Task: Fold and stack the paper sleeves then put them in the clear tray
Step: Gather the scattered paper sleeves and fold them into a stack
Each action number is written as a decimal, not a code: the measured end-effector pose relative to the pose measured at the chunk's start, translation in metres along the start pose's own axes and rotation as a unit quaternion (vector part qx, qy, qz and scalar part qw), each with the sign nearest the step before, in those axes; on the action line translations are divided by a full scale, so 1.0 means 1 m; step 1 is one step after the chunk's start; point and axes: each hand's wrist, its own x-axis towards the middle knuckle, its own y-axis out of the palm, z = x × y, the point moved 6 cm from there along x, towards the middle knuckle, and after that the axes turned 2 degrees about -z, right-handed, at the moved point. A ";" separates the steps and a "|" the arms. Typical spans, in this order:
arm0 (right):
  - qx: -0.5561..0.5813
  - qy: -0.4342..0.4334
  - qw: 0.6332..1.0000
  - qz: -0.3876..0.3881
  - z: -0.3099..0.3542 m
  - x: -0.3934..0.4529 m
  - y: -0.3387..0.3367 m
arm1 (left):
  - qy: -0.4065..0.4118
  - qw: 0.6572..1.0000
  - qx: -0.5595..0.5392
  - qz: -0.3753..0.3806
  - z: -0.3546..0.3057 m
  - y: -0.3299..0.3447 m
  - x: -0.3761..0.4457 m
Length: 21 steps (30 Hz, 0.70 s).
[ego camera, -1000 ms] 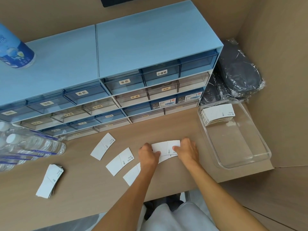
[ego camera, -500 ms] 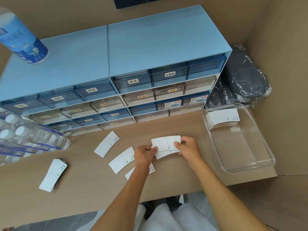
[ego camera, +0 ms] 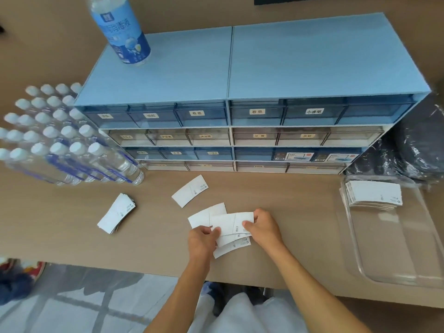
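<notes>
Sleeves (ego camera: 231, 223) sit mid-table near the front edge, a small fanned bunch held betw both hands. Left hand (ego camera: 201, 240) pinches the bunch's left end, fingers closed on the paper; right hand (ego camera: 263, 228) grips the right end, thumb on top, fingers curled under. Top sleeve lies flat across the grip w/ its fold line showing; lower ones poke out below toward the person. One more sleeve (ego camera: 206, 215) lies partly under the bunch, at its upper left. A lone sleeve (ego camera: 189, 191) lies just beyond, apart from the hands. A stack (ego camera: 116, 212) sits well to the left on the table (ego camera: 72, 224).

Tray (ego camera: 394, 248) is far right, clear, w/ a pile (ego camera: 371, 195) of sleeves at its back end. Nothing lies betw hands and tray. Blue drawers (ego camera: 240, 121) run along the back, a bottle (ego camera: 120, 30) on top. Bottle pack (ego camera: 60, 135) at left, dark wrapped bag (ego camera: 413, 145) behind the tray.
</notes>
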 end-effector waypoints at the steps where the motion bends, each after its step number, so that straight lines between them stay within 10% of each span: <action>1: -0.024 -0.002 1.000 0.011 0.001 0.000 0.005 | -0.005 1.000 0.002 -0.008 0.004 -0.004 0.001; 21: -0.146 0.043 0.988 -0.009 0.005 -0.008 0.019 | 0.038 0.984 0.164 -0.064 0.009 -0.011 -0.001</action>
